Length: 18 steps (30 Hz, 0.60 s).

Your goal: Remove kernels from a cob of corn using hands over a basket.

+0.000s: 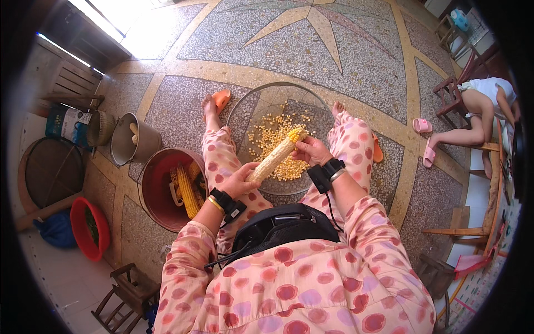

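My left hand is closed around the lower end of a corn cob, which slants up to the right. Most of the cob is stripped pale; a band of yellow kernels sits near its far tip. At that tip, my right hand has its thumb and fingers against the cob just below the kernels. Beneath both hands, between my legs, lies a wide round mesh sieve on the floor. Loose corn kernels are scattered over its middle.
Left of my leg stands a red-lined bucket holding several yellow ears. Beyond it is a metal bucket with pale cobs. A red basin and wooden stool are farther left. At right, a person is beside a wooden chair.
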Available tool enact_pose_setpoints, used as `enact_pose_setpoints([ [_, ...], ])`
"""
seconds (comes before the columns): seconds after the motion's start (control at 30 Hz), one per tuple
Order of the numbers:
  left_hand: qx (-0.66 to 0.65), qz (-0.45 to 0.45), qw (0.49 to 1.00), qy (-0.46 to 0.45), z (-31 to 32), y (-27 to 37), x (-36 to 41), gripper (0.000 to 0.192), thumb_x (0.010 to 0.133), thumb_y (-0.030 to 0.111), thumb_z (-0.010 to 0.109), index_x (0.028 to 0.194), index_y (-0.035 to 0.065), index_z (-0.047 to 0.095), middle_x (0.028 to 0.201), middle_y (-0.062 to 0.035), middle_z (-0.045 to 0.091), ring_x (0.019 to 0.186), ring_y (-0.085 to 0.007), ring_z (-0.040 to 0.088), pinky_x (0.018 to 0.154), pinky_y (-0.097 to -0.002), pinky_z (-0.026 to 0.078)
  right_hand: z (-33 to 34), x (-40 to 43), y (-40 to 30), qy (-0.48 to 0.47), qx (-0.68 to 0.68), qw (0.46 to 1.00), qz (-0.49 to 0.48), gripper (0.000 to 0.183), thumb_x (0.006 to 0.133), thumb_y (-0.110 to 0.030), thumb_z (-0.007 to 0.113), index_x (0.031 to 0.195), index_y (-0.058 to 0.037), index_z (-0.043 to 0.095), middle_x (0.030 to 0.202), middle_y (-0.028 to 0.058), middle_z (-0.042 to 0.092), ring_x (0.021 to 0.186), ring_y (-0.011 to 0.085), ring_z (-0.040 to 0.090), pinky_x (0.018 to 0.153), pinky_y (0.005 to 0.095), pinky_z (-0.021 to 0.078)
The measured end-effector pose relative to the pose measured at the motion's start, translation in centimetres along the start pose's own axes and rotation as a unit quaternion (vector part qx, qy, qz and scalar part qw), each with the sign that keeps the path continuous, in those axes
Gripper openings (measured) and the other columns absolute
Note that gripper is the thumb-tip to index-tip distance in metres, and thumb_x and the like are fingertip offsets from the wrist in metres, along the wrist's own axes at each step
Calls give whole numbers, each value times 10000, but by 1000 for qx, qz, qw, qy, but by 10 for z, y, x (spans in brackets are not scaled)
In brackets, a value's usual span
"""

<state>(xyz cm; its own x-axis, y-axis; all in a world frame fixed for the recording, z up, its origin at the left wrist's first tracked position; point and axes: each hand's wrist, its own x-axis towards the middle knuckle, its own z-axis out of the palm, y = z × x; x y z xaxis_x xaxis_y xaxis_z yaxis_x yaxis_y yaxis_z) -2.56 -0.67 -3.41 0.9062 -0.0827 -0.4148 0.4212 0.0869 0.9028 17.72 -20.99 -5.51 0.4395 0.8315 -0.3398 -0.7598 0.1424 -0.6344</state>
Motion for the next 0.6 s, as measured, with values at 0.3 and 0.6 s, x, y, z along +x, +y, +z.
enact_pose_setpoints([
  [0.3,-82,-8,997,2,1,1,0,619,777,86,650,1300,90,318,1052,-43,513,938,-104,481,810,-222,400,0,0,3,-5,-24,1000,-14,300,842,-45,530,1129,0,458,938,99,560,786,211,614,681,334,549],
  [0.6,-78,15,996,26,4,-1,3,625,751,28,659,1286,93,343,1034,-29,522,926,-99,487,796,-220,409,7,-7,-1,-19,-24,999,-17,342,836,-130,557,1136,-18,436,940,101,557,764,208,614,641,343,549],
])
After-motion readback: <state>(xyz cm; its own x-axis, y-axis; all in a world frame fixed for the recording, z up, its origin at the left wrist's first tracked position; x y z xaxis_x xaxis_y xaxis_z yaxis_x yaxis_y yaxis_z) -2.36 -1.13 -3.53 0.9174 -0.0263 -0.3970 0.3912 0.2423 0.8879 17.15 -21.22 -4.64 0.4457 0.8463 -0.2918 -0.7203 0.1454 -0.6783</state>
